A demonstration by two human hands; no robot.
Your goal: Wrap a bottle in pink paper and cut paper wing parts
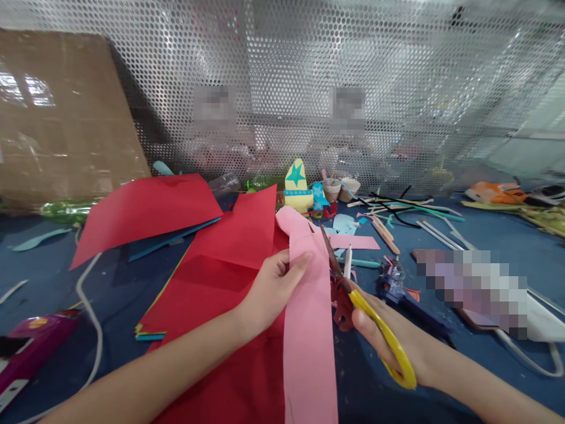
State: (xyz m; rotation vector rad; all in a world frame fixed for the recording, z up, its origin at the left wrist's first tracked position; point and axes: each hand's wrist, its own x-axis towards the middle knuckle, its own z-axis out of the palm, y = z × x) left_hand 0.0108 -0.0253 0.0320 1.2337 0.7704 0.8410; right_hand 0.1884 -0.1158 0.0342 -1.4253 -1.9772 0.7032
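Note:
My left hand (272, 290) pinches the left edge of a long pink paper strip (308, 318), thumb on top, holding it up over the table. The strip's far end is cut to a rounded shape. My right hand (388, 338) grips yellow-handled scissors (353, 294); their blades point away from me along the strip's right edge, nearly closed. Red paper sheets (229, 259) lie under and left of the strip on the blue table (110, 294).
A second red sheet (145, 209) over blue paper lies at left, cardboard (62, 112) leans behind it. A yellow paper rocket (296, 187), small cups, sticks and paper scraps crowd the back right. A glue gun (397, 288), a white cable (90, 318) and perforated metal wall (309, 70).

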